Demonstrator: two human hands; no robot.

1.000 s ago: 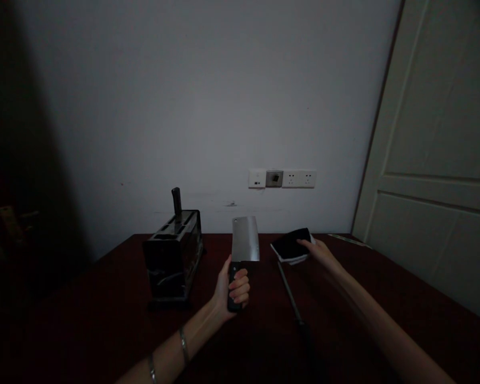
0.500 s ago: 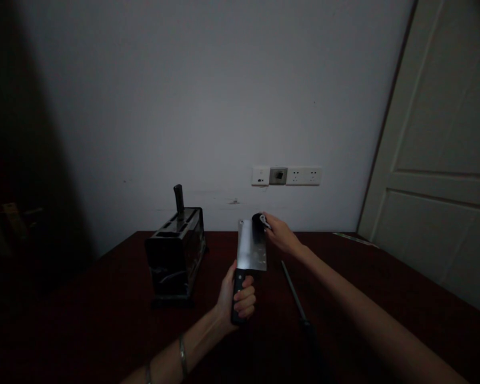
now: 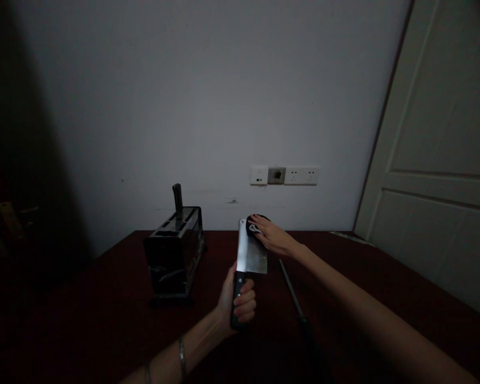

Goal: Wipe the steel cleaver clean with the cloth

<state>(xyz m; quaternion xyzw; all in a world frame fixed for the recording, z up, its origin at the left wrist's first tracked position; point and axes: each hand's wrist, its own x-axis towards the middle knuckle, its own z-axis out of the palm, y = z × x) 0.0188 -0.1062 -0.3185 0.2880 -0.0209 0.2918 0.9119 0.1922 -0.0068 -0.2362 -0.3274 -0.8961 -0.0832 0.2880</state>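
My left hand (image 3: 239, 301) is wrapped around the black handle of a cleaver (image 3: 243, 250), whose broad blade stands up and away from me. Against the blade's upper right part, my right hand (image 3: 275, 236) presses a dark cloth (image 3: 253, 228) with white marking. Its fingers lie over the cloth, and part of the cloth is hidden beneath them. A sharpening steel (image 3: 292, 288) lies on the table below my right forearm, its dark handle fading into shadow.
To the left stands a dark knife block (image 3: 172, 256) with one black-handled tool (image 3: 177, 200) upright in it. The dark red table (image 3: 324, 256) meets a pale wall with sockets (image 3: 301, 175). A white door (image 3: 432, 149) is at the right.
My right hand has shifted slightly left across the blade with the cloth, and its fingers have turned to lie over it. My left hand and the cleaver stay nearly in place.
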